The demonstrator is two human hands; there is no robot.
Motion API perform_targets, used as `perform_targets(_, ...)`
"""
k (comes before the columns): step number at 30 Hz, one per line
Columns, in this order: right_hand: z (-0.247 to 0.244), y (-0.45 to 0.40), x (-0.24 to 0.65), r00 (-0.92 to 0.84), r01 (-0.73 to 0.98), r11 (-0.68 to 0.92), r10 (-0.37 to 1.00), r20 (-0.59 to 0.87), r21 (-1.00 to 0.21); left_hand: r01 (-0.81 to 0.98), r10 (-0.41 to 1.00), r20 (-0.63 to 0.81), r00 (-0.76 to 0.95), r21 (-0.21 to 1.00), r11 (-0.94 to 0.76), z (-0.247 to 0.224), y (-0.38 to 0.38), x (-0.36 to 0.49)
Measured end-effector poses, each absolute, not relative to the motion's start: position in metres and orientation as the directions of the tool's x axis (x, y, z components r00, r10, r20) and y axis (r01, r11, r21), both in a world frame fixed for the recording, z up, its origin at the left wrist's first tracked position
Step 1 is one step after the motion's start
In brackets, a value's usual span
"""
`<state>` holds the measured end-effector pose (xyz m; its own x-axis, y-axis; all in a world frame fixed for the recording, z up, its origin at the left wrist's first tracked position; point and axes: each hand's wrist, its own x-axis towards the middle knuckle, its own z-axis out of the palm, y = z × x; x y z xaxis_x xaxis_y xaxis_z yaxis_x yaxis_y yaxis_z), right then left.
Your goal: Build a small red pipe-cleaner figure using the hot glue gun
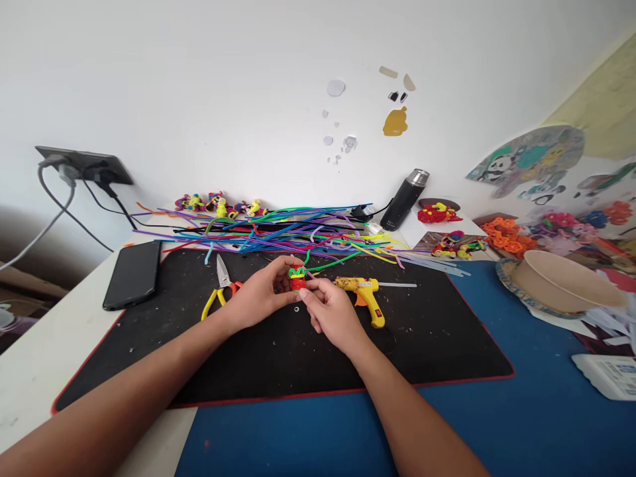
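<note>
Over the middle of the black mat (238,371), apparently raised off the surface: a small red piece (297,280) with green loops and a yellow band, seemingly wound from fuzzy wire. Held at its left side by the left hand (256,291), fingers curled around it, thumb at the near edge. Pinched at its near right by the right hand (338,315), between thumb and forefinger, remaining fingers folded inward. Contact behind the piece hidden; cannot tell.

Judged very light from its size against the hands. Probably soft and springy outside, stiffer at the wire core. Unlikely to slip, given the fuzz. Liable to flatten or bend under a hard squeeze. Loops judged weakest; best kept free of pressure. Best taken by the red body, lightly, from opposite sides. Any glued joints to be treated as fragile.

Just beside the right hand, a yellow glue gun (368,291), lying on its side, with a pale stick (397,285) protruding from the rear. Near the left hand, a cutting tool (222,271), blades pointing away. Just nearer than the piece, a tiny pale ring (297,309). Beyond the mat, many-coloured loose stems (278,228).
</note>
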<state>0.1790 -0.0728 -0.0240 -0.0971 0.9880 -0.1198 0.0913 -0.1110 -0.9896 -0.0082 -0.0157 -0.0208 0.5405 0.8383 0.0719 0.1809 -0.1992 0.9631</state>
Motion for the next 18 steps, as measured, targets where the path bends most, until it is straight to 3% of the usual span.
perform_targets(8,-0.028,-0.070,0.182,-0.035,0.054,-0.105,0.994,-0.107,-0.993,0.006,0.842,0.032,0.539,0.999,-0.041,-0.012,-0.017,-0.004)
perform_targets(18,-0.024,-0.073,0.180,-0.026,0.133,-0.068,0.997,-0.073,-0.989,-0.001,0.854,-0.035,0.518,0.999,0.042,-0.008,-0.022,0.001)
